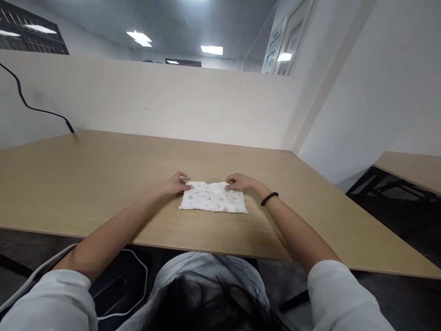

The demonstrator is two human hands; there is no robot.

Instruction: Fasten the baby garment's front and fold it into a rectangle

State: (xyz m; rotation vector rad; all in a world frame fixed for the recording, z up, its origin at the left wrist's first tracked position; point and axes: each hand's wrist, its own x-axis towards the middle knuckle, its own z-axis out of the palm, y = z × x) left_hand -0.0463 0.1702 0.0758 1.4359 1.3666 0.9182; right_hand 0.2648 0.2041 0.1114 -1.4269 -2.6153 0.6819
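Note:
A small white cloth (212,198), folded into a rectangle and printed with little green and pink motifs, lies on the wooden table in front of me. At its far left corner my left hand (177,184) has the thumb on top of the fabric; the index finger is lifted, and the other fingers are partly hidden. My right hand (238,182) pinches the far edge toward the right, thumb on top and fingers curled behind. A notch shows in the far edge between the hands. What garment or cloth it is, I cannot tell.
The table (113,170) meets a white partition (186,101) at the back. A black cable (44,110) hangs down at the left to the tabletop. On my right wrist is a black beaded bracelet (269,198). Another table (413,168) stands to the right.

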